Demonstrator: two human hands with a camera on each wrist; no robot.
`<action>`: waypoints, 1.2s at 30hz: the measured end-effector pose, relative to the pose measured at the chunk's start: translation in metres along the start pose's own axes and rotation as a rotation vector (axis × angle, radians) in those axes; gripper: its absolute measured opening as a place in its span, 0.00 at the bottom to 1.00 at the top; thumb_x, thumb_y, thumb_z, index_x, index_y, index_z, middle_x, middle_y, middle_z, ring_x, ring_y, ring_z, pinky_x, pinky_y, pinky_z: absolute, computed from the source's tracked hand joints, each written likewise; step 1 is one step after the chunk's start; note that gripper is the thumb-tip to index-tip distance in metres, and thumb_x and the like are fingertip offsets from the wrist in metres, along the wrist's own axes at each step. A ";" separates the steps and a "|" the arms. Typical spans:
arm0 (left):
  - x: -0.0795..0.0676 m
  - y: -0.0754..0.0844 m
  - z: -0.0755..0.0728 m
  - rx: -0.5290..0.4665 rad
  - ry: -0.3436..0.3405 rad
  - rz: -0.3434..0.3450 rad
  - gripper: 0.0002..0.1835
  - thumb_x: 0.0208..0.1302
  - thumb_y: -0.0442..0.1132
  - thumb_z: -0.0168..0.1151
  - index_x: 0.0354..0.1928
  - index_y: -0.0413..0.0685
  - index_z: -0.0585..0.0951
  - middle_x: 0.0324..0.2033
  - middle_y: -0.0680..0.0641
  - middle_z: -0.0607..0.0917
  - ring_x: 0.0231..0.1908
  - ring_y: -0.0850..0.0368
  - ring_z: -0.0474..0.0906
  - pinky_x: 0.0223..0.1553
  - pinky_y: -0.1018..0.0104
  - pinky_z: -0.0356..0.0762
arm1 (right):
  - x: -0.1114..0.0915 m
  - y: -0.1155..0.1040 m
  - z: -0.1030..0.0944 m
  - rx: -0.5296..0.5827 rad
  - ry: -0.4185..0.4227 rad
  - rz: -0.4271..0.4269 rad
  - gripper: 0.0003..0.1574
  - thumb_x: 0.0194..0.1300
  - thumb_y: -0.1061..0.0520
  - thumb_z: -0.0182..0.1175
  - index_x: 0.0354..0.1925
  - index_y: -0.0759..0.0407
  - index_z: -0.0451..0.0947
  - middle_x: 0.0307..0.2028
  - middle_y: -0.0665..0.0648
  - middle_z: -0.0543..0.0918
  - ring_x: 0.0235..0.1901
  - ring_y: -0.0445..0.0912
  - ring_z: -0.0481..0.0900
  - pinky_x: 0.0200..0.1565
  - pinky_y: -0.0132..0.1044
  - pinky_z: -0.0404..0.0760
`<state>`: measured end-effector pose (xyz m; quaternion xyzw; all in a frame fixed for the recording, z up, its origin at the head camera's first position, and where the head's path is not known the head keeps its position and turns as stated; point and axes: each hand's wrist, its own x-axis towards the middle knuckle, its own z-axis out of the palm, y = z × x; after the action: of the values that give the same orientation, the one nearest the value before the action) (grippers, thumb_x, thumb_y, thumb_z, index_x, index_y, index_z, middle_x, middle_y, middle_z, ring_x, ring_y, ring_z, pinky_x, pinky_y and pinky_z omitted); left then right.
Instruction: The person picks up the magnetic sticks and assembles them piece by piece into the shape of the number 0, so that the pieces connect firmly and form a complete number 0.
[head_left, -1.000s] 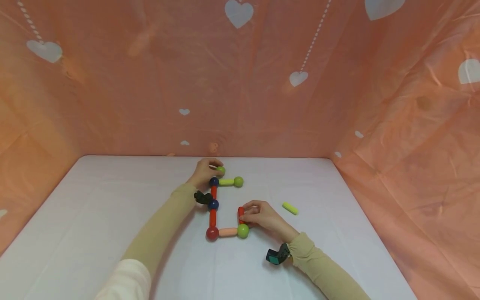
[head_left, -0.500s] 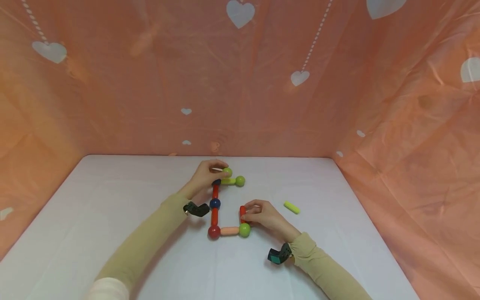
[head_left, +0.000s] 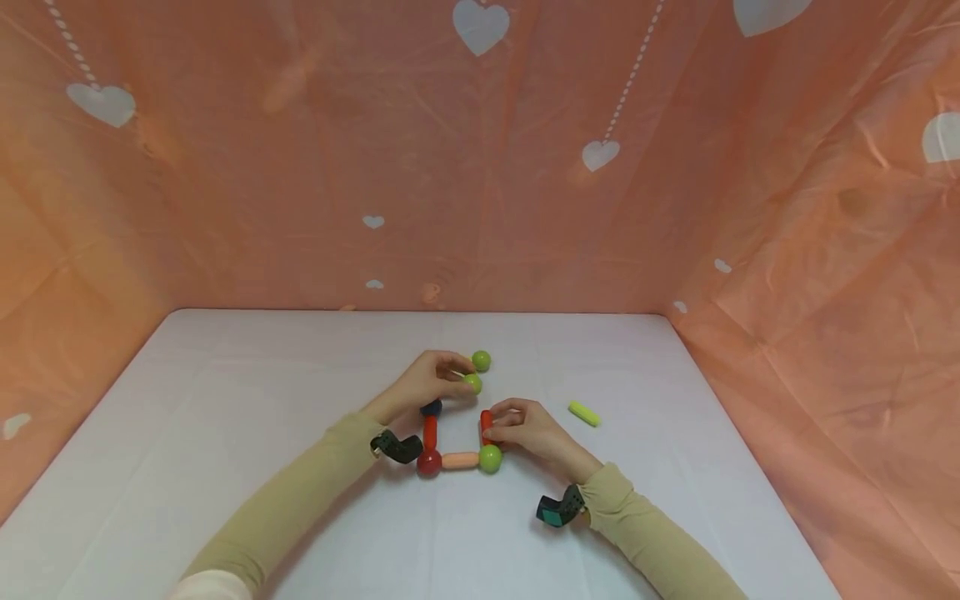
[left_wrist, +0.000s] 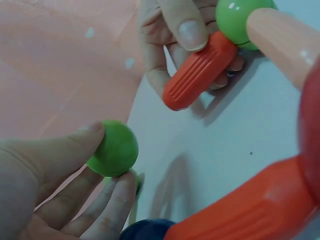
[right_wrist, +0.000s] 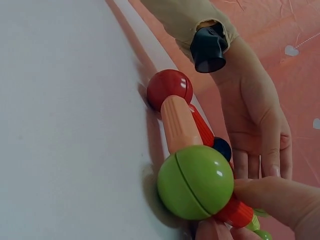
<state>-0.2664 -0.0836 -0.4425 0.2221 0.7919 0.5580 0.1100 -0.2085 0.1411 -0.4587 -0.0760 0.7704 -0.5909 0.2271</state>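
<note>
My left hand [head_left: 429, 383] pinches a loose green ball [left_wrist: 118, 149] between thumb and fingertips, above the tabletop. With thumb and fingers, my right hand [head_left: 531, 432] holds a red rod [left_wrist: 200, 72] whose near end meets another green ball [right_wrist: 196, 182]. From that ball a peach rod [head_left: 460, 461] runs left to a dark red ball [head_left: 429, 463]. Another red rod [head_left: 430, 432] leads away from it to a dark blue ball [head_left: 431, 407], partly behind my left wrist. My left hand hides most of the far part of the chain; its end green ball [head_left: 482, 361] shows beyond the fingers.
A loose yellow-green rod [head_left: 584, 413] lies on the white table [head_left: 660, 492], right of my right hand. Behind the table hangs an orange curtain [head_left: 525, 233] with pale hearts. Each wrist carries a small black camera [head_left: 559, 507].
Holding the green ball, my left hand has moved right and nearer, from behind the chain's far end toward the upright red rod's tip. My right hand stays in place.
</note>
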 end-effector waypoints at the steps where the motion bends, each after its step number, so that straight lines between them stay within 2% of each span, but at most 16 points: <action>1: 0.000 -0.001 0.001 0.004 -0.007 0.009 0.17 0.56 0.34 0.70 0.48 0.36 0.81 0.45 0.44 0.83 0.44 0.51 0.82 0.44 0.62 0.80 | 0.000 0.000 0.000 0.001 0.001 -0.001 0.25 0.59 0.59 0.68 0.52 0.67 0.72 0.37 0.58 0.85 0.36 0.46 0.82 0.41 0.38 0.82; 8: 0.003 -0.003 0.007 0.047 -0.031 -0.013 0.18 0.55 0.36 0.72 0.47 0.37 0.82 0.44 0.45 0.84 0.42 0.53 0.83 0.45 0.63 0.80 | 0.000 0.001 -0.001 0.005 -0.001 -0.012 0.25 0.59 0.59 0.68 0.52 0.67 0.72 0.36 0.58 0.85 0.35 0.46 0.82 0.41 0.38 0.82; 14: 0.006 -0.001 0.012 0.099 -0.042 -0.022 0.15 0.55 0.36 0.71 0.45 0.39 0.83 0.42 0.46 0.84 0.40 0.54 0.83 0.43 0.63 0.80 | -0.001 0.001 -0.001 0.000 0.007 -0.016 0.26 0.59 0.58 0.68 0.53 0.67 0.72 0.37 0.58 0.85 0.35 0.46 0.82 0.41 0.39 0.82; 22: 0.007 -0.001 0.015 0.163 -0.068 0.013 0.15 0.56 0.36 0.71 0.44 0.38 0.83 0.41 0.47 0.85 0.41 0.53 0.82 0.42 0.64 0.80 | 0.000 0.001 -0.001 0.012 0.001 -0.021 0.27 0.58 0.59 0.68 0.53 0.67 0.72 0.36 0.58 0.85 0.35 0.45 0.83 0.40 0.37 0.82; 30: 0.006 -0.001 0.015 0.105 -0.107 0.034 0.17 0.55 0.35 0.72 0.45 0.35 0.81 0.42 0.43 0.84 0.42 0.50 0.83 0.42 0.64 0.80 | -0.001 0.001 0.000 0.003 0.009 -0.034 0.27 0.59 0.59 0.67 0.53 0.68 0.71 0.37 0.59 0.85 0.35 0.45 0.83 0.39 0.37 0.82; 36: 0.007 -0.004 0.014 0.080 -0.107 0.028 0.16 0.55 0.32 0.70 0.46 0.34 0.80 0.40 0.44 0.84 0.41 0.52 0.83 0.41 0.64 0.81 | -0.001 0.002 -0.001 0.018 0.009 -0.029 0.26 0.59 0.60 0.67 0.53 0.68 0.71 0.36 0.58 0.85 0.35 0.45 0.82 0.40 0.38 0.82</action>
<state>-0.2677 -0.0697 -0.4504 0.2668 0.8034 0.5148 0.1357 -0.2078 0.1430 -0.4601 -0.0826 0.7649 -0.6012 0.2158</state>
